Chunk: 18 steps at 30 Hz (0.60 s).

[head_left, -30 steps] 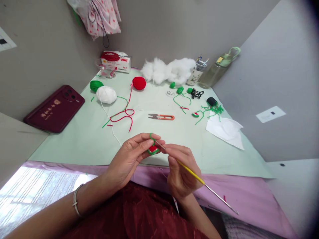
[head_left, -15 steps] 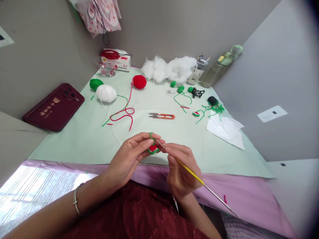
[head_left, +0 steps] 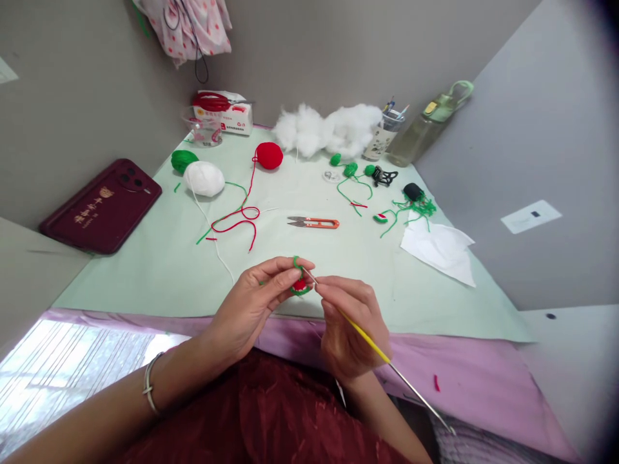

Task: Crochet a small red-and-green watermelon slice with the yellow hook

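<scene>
My left hand (head_left: pixel 254 304) pinches a small red crochet piece with a green edge (head_left: pixel 300 285) between thumb and fingers, with green yarn looped over the forefinger. My right hand (head_left: pixel 351 325) grips a yellow-handled crochet hook (head_left: pixel 372 341); its metal tip touches the piece. Both hands hover over the near edge of the pale green mat (head_left: pixel 169 264). A red yarn ball (head_left: pixel 269 155), a white yarn ball (head_left: pixel 204 178) and a green yarn ball (head_left: pixel 182 160) lie farther back, with loose red and green strands trailing toward me.
Orange thread snips (head_left: pixel 314 223) lie mid-mat. White stuffing (head_left: pixel 329 131), a pen cup (head_left: pixel 382 138), a green bottle (head_left: pixel 425 122) and a tissue box (head_left: pixel 225 116) line the back. Small green crochet bits (head_left: pixel 351 171), white paper (head_left: pixel 438 248) and a maroon phone (head_left: pixel 101 206) flank the sides.
The hands and crochet piece stay nearly in place; the hook tip works slightly at the piece. The view has tilted a little, shifting the table objects upward.
</scene>
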Tool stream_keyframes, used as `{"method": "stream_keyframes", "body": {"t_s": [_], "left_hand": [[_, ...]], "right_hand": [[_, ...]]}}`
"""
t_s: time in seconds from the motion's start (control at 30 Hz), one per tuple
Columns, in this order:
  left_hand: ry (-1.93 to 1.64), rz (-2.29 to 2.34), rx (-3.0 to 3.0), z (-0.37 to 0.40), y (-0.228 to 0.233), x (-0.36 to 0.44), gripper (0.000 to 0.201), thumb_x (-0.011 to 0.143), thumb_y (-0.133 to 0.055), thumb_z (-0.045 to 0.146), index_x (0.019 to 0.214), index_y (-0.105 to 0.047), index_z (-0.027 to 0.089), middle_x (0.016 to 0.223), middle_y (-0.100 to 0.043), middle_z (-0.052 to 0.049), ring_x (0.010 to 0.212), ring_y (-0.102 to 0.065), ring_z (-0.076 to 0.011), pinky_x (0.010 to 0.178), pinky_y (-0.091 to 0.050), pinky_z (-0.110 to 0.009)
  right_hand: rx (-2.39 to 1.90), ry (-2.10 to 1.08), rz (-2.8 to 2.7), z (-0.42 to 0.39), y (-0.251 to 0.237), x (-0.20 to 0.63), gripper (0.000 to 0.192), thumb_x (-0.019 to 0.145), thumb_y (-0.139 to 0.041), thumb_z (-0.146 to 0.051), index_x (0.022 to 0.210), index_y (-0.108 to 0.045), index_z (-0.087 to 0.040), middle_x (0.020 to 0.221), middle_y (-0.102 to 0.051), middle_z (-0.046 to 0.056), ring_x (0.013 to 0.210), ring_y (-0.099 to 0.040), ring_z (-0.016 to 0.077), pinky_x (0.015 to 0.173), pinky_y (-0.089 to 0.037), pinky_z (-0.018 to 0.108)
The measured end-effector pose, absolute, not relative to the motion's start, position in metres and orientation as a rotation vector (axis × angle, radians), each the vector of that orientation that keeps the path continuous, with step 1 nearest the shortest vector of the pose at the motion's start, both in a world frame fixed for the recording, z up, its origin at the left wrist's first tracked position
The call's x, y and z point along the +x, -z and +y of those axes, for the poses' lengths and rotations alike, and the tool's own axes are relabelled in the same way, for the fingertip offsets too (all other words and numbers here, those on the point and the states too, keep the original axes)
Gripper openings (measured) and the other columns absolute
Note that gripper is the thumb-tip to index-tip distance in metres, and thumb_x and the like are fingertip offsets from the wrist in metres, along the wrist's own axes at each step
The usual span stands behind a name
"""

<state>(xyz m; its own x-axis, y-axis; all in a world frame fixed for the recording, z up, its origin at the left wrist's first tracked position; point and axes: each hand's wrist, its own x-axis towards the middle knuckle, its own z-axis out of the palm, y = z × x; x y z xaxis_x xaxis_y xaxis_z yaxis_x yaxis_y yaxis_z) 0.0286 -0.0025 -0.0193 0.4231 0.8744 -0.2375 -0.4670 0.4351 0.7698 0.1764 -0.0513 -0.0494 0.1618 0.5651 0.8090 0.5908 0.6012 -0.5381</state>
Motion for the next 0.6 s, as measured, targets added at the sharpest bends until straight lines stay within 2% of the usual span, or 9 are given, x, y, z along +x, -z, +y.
{"method": "stream_keyframes", "body": {"t_s": [0.27, 0.43, 0.6], "left_hand": [[-0.939, 0.74, 0.744, -0.001, 0.017, 0.027, 0.011, 0.086, -0.088, 0.028, 0.096, -0.089, 0.026, 0.084, -0.078, 0.0, 0.082, -0.064, -0.0115, 0.084, -0.049, -0.021], [-0.886, 0.708, 0.719, -0.003, 0.011, 0.028, 0.026, 0.084, -0.089, 0.028, 0.11, -0.087, 0.028, 0.088, -0.076, 0.001, 0.085, -0.063, -0.0121, 0.087, -0.048, -0.024], [-0.885, 0.696, 0.659, 0.0, 0.007, 0.028, 0.04, 0.082, -0.091, 0.025, 0.12, -0.084, 0.028, 0.077, -0.071, 0.004, 0.079, -0.062, -0.0108, 0.085, -0.048, -0.025]], "right_hand": [[-0.987, 0.077, -1.501, -0.048, 0.048, 0.175, 0.037, 0.097, -0.067, -0.006, 0.126, -0.077, -0.027, 0.108, -0.081, 0.006, 0.091, -0.078, 0.0186, 0.073, -0.068, 0.029], [-0.999, 0.141, -1.441, -0.042, 0.054, 0.17, 0.041, 0.095, -0.069, -0.005, 0.125, -0.078, -0.031, 0.107, -0.081, 0.005, 0.088, -0.078, 0.019, 0.071, -0.068, 0.032], [-0.948, 0.059, -1.38, -0.041, 0.054, 0.169, 0.04, 0.095, -0.07, -0.007, 0.124, -0.079, -0.033, 0.109, -0.081, 0.005, 0.09, -0.077, 0.0198, 0.071, -0.068, 0.034]]}}
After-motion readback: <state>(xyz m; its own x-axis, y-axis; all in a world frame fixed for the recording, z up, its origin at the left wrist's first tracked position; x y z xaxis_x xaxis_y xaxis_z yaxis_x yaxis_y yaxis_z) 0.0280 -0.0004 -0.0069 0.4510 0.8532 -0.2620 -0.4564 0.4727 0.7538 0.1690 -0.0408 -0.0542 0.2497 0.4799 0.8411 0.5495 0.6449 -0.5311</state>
